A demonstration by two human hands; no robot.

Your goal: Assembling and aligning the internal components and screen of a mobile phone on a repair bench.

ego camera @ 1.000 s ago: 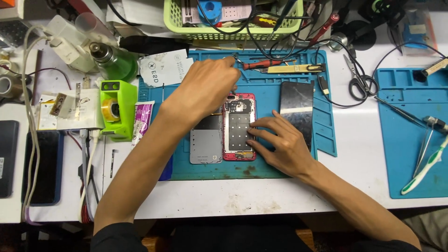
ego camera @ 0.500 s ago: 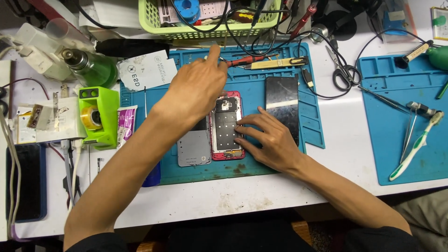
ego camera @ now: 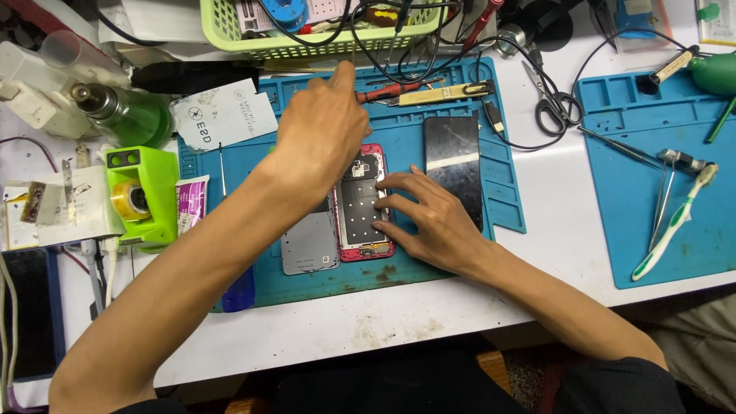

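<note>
Right hand (ego camera: 429, 218) lies flat, palm down, fingers spread lightly on the opened red phone (ego camera: 364, 203), pinning it to the blue mat (ego camera: 406, 264). It grips nothing, just presses; its fingertips (ego camera: 387, 184) sit on the phone's inner metal plate. The phone lies directly under that hand's fingers and just below-right of the left hand, long axis running away from the person, camera end far.

Left hand (ego camera: 322, 134) is raised over the far part of the mat, index finger extended toward the red-handled screwdriver (ego camera: 383, 92), which lies just beyond the fingertip with a yellow-handled tool (ego camera: 445, 93) beside it. Both tools lie crosswise, long axes left to right, at right angles to the phone. The left hand is clearly the nearer of the two to them. Its other fingers look loosely curled and nothing shows in its hold, though the palm side is hidden, so I can't be sure it is empty. The left forearm crosses diagonally over the grey back cover (ego camera: 310, 245), which sits touching the phone's left edge.

Right of the right hand's fingers, just beside the phone, a black screen panel (ego camera: 454, 165) lies parallel to it. Scissors (ego camera: 553, 103) are farther right, off the mat. Left of the left arm: a green tape dispenser (ego camera: 142, 195). Beyond the left hand: a green basket (ego camera: 230, 34) of cables.
</note>
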